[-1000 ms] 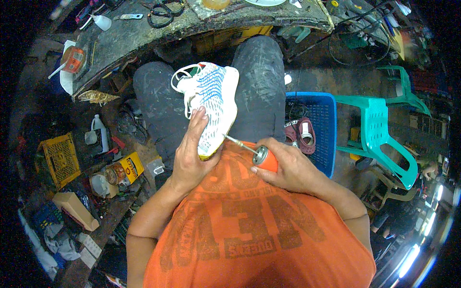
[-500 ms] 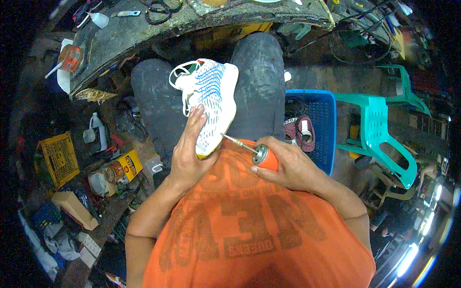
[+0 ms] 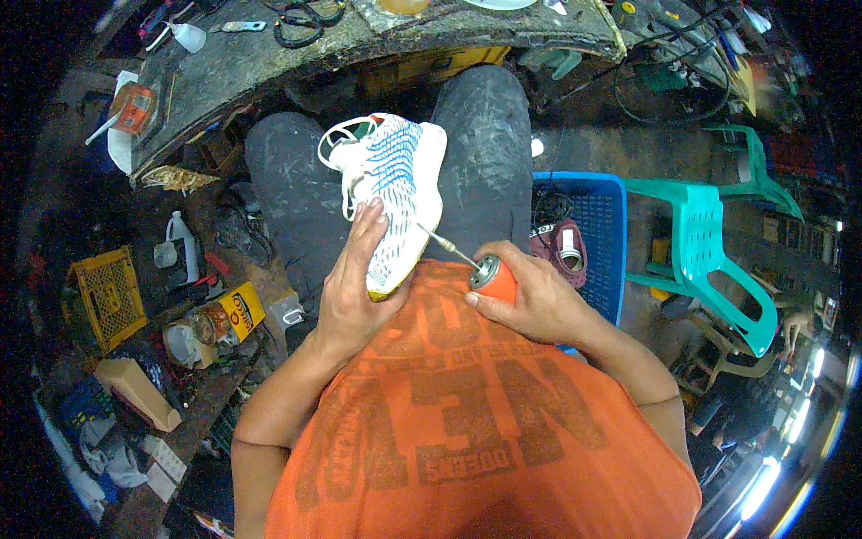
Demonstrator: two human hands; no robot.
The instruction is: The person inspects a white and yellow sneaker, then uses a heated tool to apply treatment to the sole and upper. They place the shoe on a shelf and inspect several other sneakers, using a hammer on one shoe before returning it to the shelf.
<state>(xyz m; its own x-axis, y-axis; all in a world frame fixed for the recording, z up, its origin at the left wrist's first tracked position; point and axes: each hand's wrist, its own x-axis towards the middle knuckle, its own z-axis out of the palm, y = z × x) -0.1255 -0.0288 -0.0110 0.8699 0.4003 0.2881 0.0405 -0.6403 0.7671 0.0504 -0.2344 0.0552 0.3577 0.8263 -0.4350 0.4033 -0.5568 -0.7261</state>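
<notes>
A white sneaker with blue and dark markings lies over my lap, its toe toward me. My left hand grips the sneaker near the toe, fingers over the upper and thumb by the sole. Closed in my right hand is an orange cylinder with a grey metal cap. From it a thin metal stem reaches to the sneaker's side, where the sole meets the upper. The tip appears to touch that seam; exact contact is too small to tell.
At the front stands a worn workbench with scissors and a white squeeze bottle. To my right are a blue basket holding maroon shoes and a green plastic stool. A yellow crate sits left.
The metal tip has moved a little farther up along the sole edge, away from me. The orange cylinder has tilted slightly in my right hand. My left hand keeps its grip.
</notes>
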